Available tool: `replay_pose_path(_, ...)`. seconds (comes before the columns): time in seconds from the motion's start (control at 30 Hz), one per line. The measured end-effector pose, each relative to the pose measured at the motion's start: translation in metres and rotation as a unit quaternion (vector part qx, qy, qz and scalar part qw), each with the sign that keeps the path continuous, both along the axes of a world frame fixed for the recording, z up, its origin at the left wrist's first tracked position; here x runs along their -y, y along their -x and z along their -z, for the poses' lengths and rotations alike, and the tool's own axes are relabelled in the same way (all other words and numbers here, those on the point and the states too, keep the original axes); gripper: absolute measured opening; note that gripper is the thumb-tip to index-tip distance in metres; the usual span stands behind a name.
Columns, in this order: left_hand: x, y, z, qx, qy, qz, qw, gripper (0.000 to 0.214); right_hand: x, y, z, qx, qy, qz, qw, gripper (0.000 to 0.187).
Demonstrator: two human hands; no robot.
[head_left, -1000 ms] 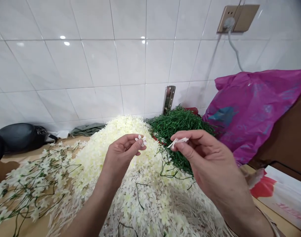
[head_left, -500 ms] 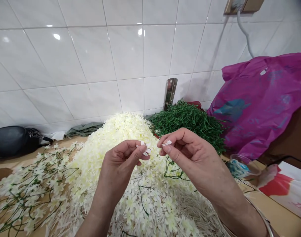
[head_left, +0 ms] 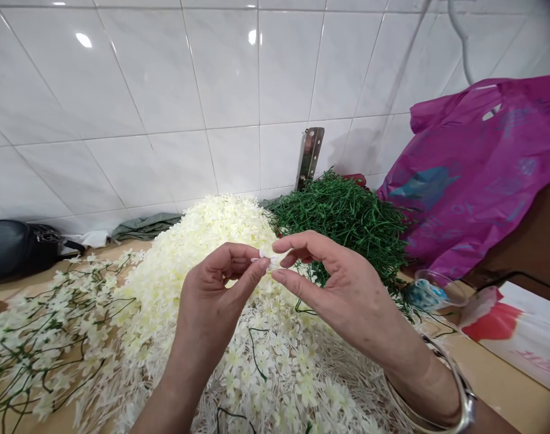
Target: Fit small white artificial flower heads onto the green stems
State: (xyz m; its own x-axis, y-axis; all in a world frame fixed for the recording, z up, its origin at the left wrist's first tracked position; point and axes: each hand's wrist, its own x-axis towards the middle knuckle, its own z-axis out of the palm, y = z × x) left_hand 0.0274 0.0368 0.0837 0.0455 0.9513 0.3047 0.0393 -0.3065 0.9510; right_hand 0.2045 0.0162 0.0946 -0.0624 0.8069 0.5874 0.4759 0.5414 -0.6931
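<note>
My left hand (head_left: pixel 214 295) pinches a small white artificial flower (head_left: pixel 265 260) between thumb and forefinger. My right hand (head_left: pixel 333 289) meets it fingertip to fingertip, pinching a tiny white piece that is mostly hidden at the same spot. Both hands hover above a big heap of cream artificial flowers (head_left: pixel 220 241). Behind the right hand lies a pile of green plastic stems (head_left: pixel 347 214).
Assembled flower sprigs on green stems (head_left: pixel 44 337) lie on the wooden table at the left. A black bag (head_left: pixel 12 247) sits by the tiled wall. A magenta plastic bag (head_left: pixel 478 175) fills the right, with a small clear cup (head_left: pixel 431 292) and a printed carton (head_left: pixel 514 337) below it.
My right hand has moved left until its fingertips meet those of the left hand. The view has tilted down a little.
</note>
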Motion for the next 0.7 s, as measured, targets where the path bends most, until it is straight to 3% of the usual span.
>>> replay_pose_path(0.07, 0.001, -0.002, 0.001, 0.004, 0.004, 0.018, 1.000, 0.012, -0.002, 0.005, 0.003, -0.013, -0.009, 0.001, 1.000, 0.005)
replay_pose_path(0.43, -0.003, -0.005, 0.010, 0.014, 0.039, 0.039, 0.998, 0.013, -0.014, 0.009, 0.016, -0.005, 0.018, 0.003, 1.000, 0.014)
replay_pose_path(0.7, -0.001, -0.009, 0.005, 0.059, 0.061, 0.092, 0.992, 0.016, -0.013, 0.010, 0.016, -0.088, 0.127, -0.093, 0.984, 0.019)
